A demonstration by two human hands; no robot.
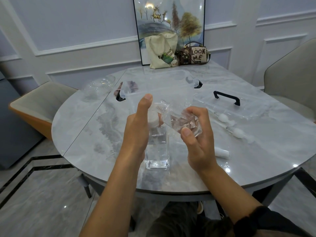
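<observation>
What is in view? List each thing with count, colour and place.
table: 1, grey, centre
storage box: 1, clear, mid-table
box lid: 1, clear, right of box
tall bottle: 1, clear, under left hand
small bottle: 1, clear, in right hand
pump heads: 2, white, table right
tote bag: 1, cream, far edge
handbag: 1, brown, beside tote bag
picture: 1, black-framed, against wall
chairs: 2, grey, either side
left hand: grips tall bottle
right hand: holds small bottle

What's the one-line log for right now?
left hand grips white cap on upright clear bottle | right hand holds clear plastic item
</observation>
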